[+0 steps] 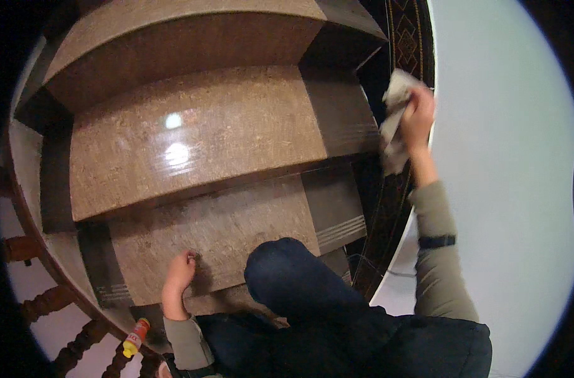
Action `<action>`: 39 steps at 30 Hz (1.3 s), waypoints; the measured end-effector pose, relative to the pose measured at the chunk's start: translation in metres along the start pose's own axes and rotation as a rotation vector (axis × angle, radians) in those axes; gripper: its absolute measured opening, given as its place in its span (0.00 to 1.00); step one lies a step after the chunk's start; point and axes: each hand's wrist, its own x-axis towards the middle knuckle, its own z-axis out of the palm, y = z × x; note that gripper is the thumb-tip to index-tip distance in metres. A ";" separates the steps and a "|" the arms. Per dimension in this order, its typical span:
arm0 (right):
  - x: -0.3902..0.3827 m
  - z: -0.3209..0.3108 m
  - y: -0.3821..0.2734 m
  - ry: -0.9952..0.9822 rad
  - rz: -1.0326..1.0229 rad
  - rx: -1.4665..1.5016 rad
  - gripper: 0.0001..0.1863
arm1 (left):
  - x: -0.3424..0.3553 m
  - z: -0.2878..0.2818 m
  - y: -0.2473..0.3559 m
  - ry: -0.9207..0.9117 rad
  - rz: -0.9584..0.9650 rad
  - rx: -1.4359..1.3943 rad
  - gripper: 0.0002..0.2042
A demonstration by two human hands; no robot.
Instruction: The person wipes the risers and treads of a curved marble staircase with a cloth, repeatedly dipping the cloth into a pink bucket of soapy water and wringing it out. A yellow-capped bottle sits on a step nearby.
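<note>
My right hand (419, 120) is closed around a whitish cloth (396, 142) at the right side of the staircase. The cloth hangs against the dark patterned skirting (408, 38) along the wall, and both it and the hand are slightly blurred. Low over a brown step (211, 220), my left hand (179, 274) has its fingers curled together. Whether anything small sits between those fingers I cannot make out. Nearest to the left forearm is a red and yellow bottle (135, 338) by the balusters.
Curved stone steps with dark end strips (340, 120) rise ahead. Turned wooden balusters (82, 346) line the left side, and a white wall (501, 157) stands on the right. A thin cable (397, 273) runs near the skirting. My bent knee (293, 271) covers part of the lower step.
</note>
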 end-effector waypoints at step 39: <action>-0.104 0.002 -0.023 -0.766 0.096 -0.118 0.19 | -0.012 -0.017 -0.026 -0.047 -0.035 0.008 0.14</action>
